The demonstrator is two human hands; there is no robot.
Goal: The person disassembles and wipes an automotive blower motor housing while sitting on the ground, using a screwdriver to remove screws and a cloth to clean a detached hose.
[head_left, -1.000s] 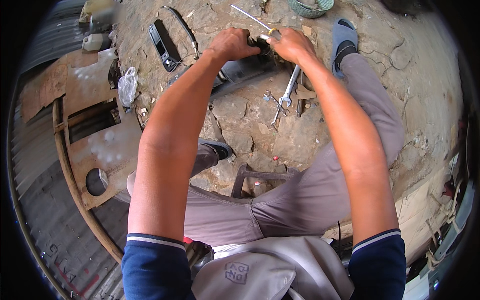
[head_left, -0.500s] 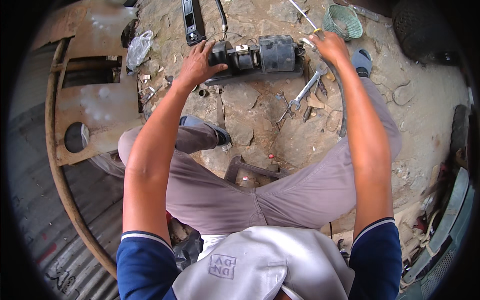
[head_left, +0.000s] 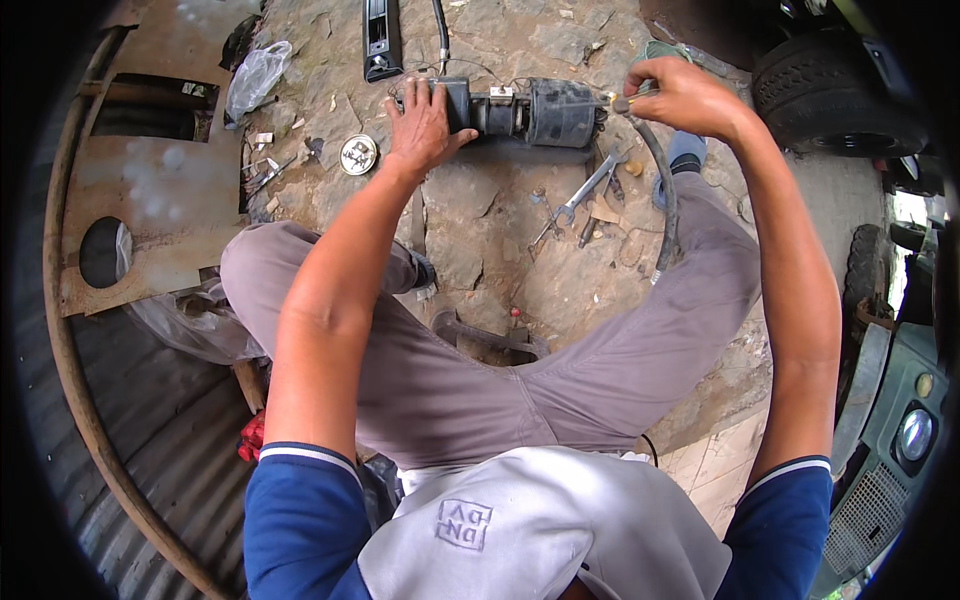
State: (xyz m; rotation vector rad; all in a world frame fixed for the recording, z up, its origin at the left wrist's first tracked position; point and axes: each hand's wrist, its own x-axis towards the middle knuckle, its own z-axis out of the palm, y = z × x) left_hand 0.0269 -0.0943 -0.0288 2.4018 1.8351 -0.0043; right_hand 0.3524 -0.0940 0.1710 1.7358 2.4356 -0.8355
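Note:
A black winch-like machine [head_left: 562,112] lies on the ground in front of me, a wide cylinder at its right end and a boxy housing at its left. My left hand [head_left: 420,128] rests on the left housing, fingers stretched out and spread. Over the right end, my right hand [head_left: 678,97] is closed around the handle of a screwdriver [head_left: 612,100]. Its thin shaft points left across the cylinder; where the tip rests I cannot make out. A thick black hose or cable [head_left: 662,190] curves down from beneath the right hand toward my knee.
Wrenches [head_left: 585,192] lie on the stony ground right of centre. Left of my left hand stands a round tin [head_left: 358,154] with small parts. A black case [head_left: 381,40] lies beyond the machine. Rusty sheet metal [head_left: 150,190] is at left, a tyre [head_left: 835,95] at far right.
My right hand has swung the screwdriver from pointing away to pointing left across the cylinder. My left hand stays on the housing. The view has shifted, and the round tin now shows.

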